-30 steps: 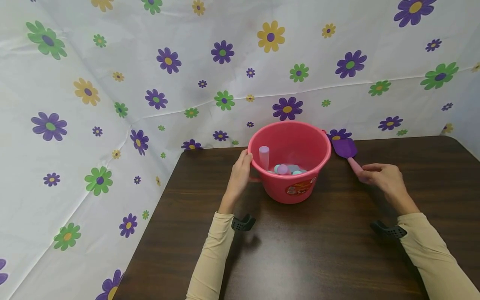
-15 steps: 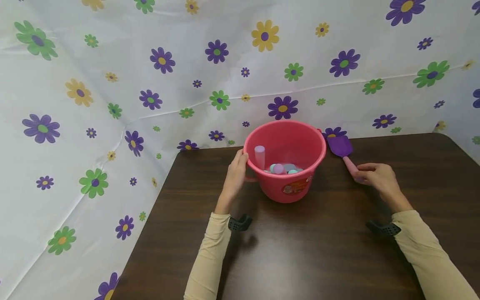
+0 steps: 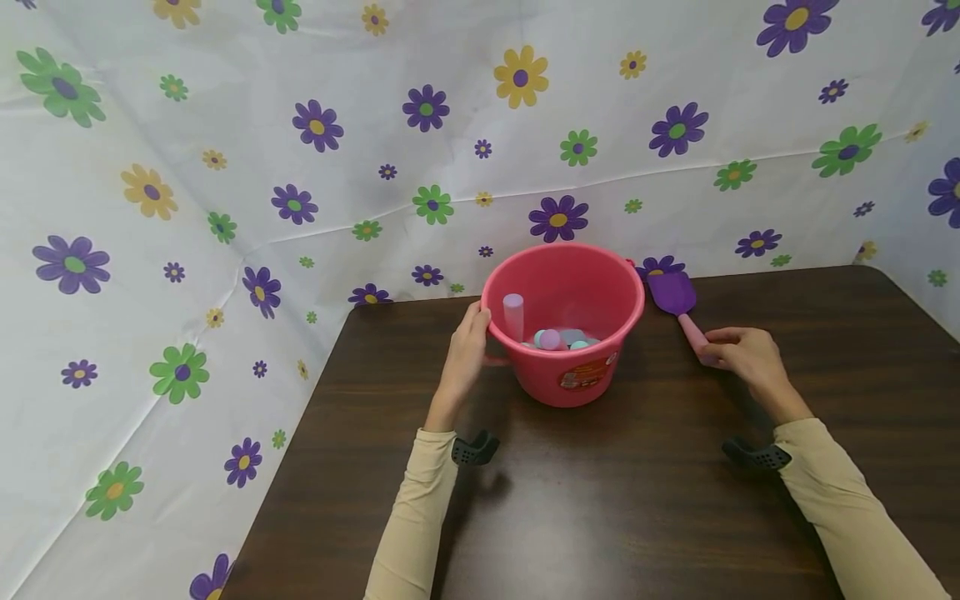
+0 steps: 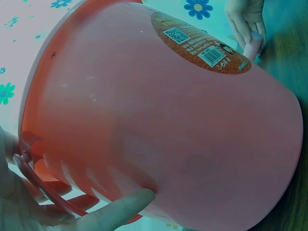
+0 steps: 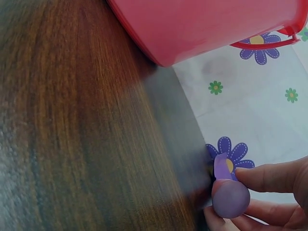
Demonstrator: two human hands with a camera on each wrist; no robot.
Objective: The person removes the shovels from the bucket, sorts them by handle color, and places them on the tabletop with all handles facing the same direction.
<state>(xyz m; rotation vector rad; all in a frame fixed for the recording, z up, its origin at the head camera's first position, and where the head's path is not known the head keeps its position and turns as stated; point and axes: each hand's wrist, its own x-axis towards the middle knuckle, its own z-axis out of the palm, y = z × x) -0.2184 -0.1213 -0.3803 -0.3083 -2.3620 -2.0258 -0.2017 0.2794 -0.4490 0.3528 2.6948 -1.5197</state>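
A pink bucket (image 3: 540,379) stands on the table, with several pink and mint pieces (image 3: 550,340) inside, only partly visible; one pink cylinder (image 3: 513,315) stands against its inner left wall. My left hand (image 3: 465,354) holds the bucket's left side near the rim. In the left wrist view its thumb (image 4: 120,209) presses the outer wall, and its fingers lie beyond the bucket's handle (image 4: 50,190). To the right of the bucket, my right hand (image 3: 750,360) grips the pink handle of a purple toy shovel (image 3: 672,292). The right wrist view shows the rounded handle end (image 5: 231,199) between thumb and fingers.
The dark wooden table (image 3: 585,500) meets a white flower-print sheet (image 3: 450,50) at the back and left. Both wrists carry black bands (image 3: 475,450). An orange label (image 3: 590,372) is stuck on the bucket's front.
The whole head view has shifted slightly leftward. Relative to the table, the bucket, the shovel and both hands have hardly moved.
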